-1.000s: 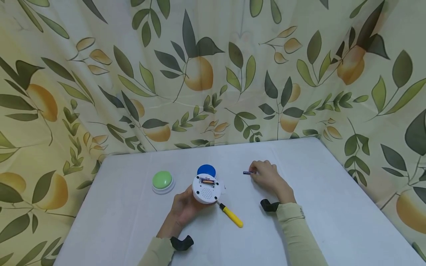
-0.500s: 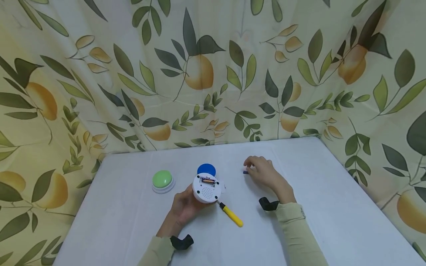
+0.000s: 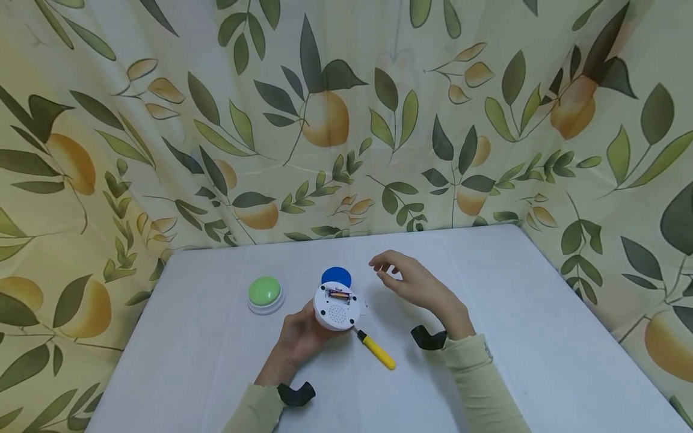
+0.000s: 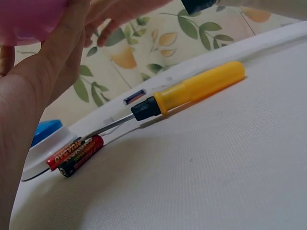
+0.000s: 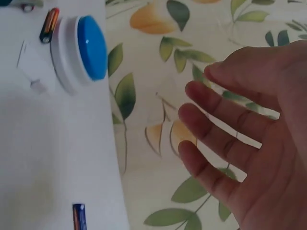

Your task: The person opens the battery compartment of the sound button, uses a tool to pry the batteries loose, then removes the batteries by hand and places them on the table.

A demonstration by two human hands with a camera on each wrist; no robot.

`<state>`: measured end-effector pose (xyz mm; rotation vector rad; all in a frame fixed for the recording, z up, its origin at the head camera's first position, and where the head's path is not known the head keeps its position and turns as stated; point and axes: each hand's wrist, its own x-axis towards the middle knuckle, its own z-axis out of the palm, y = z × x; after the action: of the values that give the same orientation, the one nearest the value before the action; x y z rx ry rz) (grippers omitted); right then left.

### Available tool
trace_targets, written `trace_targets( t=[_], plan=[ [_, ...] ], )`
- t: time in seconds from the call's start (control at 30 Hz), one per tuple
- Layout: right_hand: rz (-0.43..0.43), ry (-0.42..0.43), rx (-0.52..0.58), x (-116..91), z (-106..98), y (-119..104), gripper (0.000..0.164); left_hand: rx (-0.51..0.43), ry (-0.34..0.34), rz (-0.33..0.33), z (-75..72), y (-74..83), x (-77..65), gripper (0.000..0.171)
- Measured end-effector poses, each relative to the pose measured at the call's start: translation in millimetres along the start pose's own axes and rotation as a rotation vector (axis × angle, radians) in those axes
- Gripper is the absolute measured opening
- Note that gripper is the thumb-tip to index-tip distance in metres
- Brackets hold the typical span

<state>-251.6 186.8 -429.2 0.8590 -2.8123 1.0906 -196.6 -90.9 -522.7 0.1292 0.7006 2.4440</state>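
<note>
My left hand grips a round push-button device, its white underside turned up. A battery lies in its uncovered compartment; the pink dome underneath shows in the left wrist view. My right hand hovers over the table with loosely bent, spread fingers and nothing in them. A dark blue battery lies on the table below it, hidden by that hand in the head view. Two red-and-black batteries rest by a blue-topped button.
A screwdriver with a yellow handle lies right of the left hand, its shaft close to the red-and-black batteries. To the left stands a green-topped button. A small flat white piece lies near the blue button. A patterned curtain hangs behind the table.
My right hand has let go of the dark blue battery, leaving it on the table, then risen and moved left toward the device. The left hand stays in place with the device.
</note>
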Motion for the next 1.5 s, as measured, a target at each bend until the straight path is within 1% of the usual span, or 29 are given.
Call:
trace_targets(
  t=[0.13,0.33,0.43,0.57,0.73,0.93,1.03,1.13,1.27,1.4,1.5],
  plan=[
    [-0.083,-0.008,0.025,0,4,-13,0.025,-0.026,-0.013,0.0,-0.4,0.1,-1.7,0.097],
    [-0.181,-0.062,0.07,-1,10,-34,0.025,-0.077,-0.066,0.002,0.5,2.6,-3.1,0.092],
    [-0.226,-0.084,0.084,-1,13,-40,0.025,-0.091,-0.085,0.0,0.5,3.3,-2.6,0.091],
    [-0.253,-0.095,0.087,-2,17,-45,0.027,-0.082,-0.113,0.001,0.0,3.0,-1.4,0.091],
    [-0.272,-0.089,0.065,-2,21,-51,0.029,-0.089,-0.151,0.001,0.5,2.7,-1.5,0.09],
    [-0.334,-0.092,0.065,-3,26,-60,0.029,-0.078,-0.191,0.001,1.8,3.9,-1.8,0.089],
    [-0.357,-0.098,0.036,-3,27,-63,0.028,-0.081,-0.216,-0.004,1.7,4.4,-1.7,0.09],
    [-0.366,-0.092,0.008,-3,28,-63,0.028,-0.085,-0.223,-0.009,1.2,4.8,-0.6,0.091],
    [-0.367,-0.075,-0.02,-2,31,-64,0.028,-0.076,-0.201,0.0,-0.6,2.7,0.6,0.086],
    [-0.328,-0.081,-0.036,-2,32,-66,0.027,-0.062,-0.183,0.006,-1.9,2.1,1.2,0.084],
    [-0.29,-0.087,-0.037,-3,31,-67,0.024,-0.072,-0.19,0.005,-1.9,2.9,1.1,0.085]
  ],
)
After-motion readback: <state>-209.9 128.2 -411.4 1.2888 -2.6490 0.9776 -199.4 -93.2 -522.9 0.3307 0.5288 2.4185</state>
